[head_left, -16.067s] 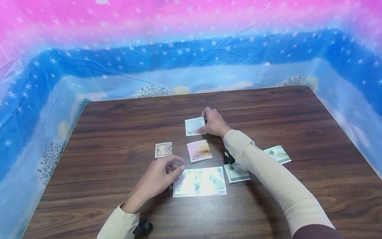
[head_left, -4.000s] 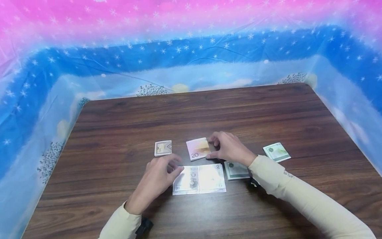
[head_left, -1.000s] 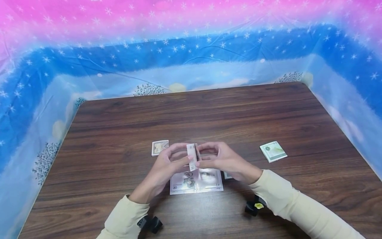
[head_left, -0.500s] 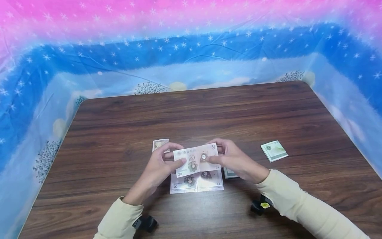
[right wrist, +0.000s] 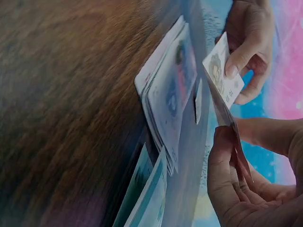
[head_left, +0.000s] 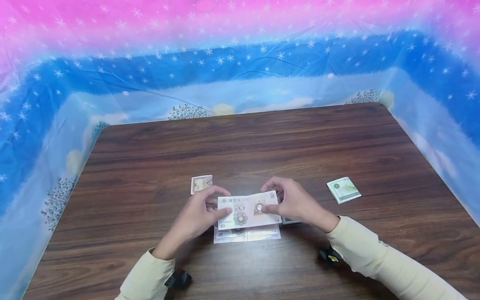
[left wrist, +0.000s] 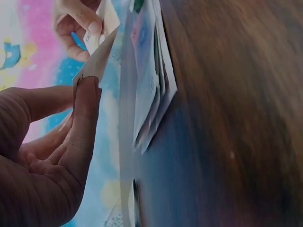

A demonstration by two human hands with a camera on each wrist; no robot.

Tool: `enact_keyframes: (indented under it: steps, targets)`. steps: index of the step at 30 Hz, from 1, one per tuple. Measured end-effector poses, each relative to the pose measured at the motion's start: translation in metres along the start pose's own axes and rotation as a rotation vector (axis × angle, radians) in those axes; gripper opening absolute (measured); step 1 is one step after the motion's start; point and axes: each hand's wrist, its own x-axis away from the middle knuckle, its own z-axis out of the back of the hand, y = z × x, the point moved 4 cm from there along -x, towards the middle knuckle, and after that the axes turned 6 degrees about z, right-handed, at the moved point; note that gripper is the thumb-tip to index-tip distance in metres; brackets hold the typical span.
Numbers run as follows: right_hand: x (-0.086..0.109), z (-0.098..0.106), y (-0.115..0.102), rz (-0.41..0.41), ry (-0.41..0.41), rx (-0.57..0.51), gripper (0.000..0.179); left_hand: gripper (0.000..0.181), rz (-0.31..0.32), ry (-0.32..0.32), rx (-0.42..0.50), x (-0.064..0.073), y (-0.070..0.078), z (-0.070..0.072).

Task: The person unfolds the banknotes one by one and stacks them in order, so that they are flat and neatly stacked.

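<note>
Both hands hold a 20 banknote (head_left: pixel 249 212), spread out with a crease down its middle, just above a stack of flat banknotes (head_left: pixel 264 236). My left hand (head_left: pixel 198 218) pinches its left end between thumb and fingers. The right end is pinched by my right hand (head_left: pixel 298 206), thumb on the printed face. In the left wrist view the held banknote (left wrist: pixel 97 59) is tilted and apart from the stack (left wrist: pixel 150 90), whose layers fan slightly at the ends. The right wrist view shows the banknote (right wrist: pixel 222 78) bent at its crease. It hides much of the stack in the head view.
A folded brown banknote (head_left: pixel 201 183) lies behind my left hand. To the right is a folded green banknote (head_left: pixel 343 190). More folded green notes (right wrist: pixel 147 194) lie right beside the stack, mostly hidden by my right hand in the head view. Everything lies on a wooden table (head_left: pixel 150 154).
The folded 50 at the back left its place earlier. The folded 20 was then picked up by both hands, unfolded, and has now come down closer over the stack.
</note>
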Motion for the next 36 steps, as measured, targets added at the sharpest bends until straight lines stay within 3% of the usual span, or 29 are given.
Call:
enact_keyframes:
  steps: [4, 8, 13, 22, 26, 30, 36]
  targets:
    - [0.000, -0.006, -0.002, 0.028, -0.039, 0.140, 0.034, 0.031, -0.057, 0.004, -0.189, 0.001, 0.000, -0.001]
    - [-0.002, -0.012, 0.000, 0.039, -0.066, 0.257, 0.033, 0.030, -0.065, 0.014, -0.351, 0.000, 0.000, -0.005]
    - [-0.003, -0.017, 0.003, 0.076, -0.054, 0.369, 0.031, 0.031, -0.075, 0.037, -0.477, 0.000, 0.001, -0.009]
    - [-0.002, -0.020, 0.006, 0.113, -0.049, 0.438, 0.034, 0.030, -0.108, 0.076, -0.577, 0.002, 0.002, -0.012]
    - [-0.002, -0.018, 0.007, 0.113, -0.054, 0.468, 0.038, 0.033, -0.095, 0.097, -0.625, 0.003, 0.002, -0.011]
    - [0.000, -0.009, 0.007, 0.109, -0.036, 0.466, 0.039, 0.036, -0.082, 0.114, -0.619, 0.003, 0.001, -0.008]
    - [0.008, 0.016, 0.009, 0.090, -0.006, 0.458, 0.034, 0.027, -0.155, 0.149, -0.555, 0.002, 0.002, 0.000]
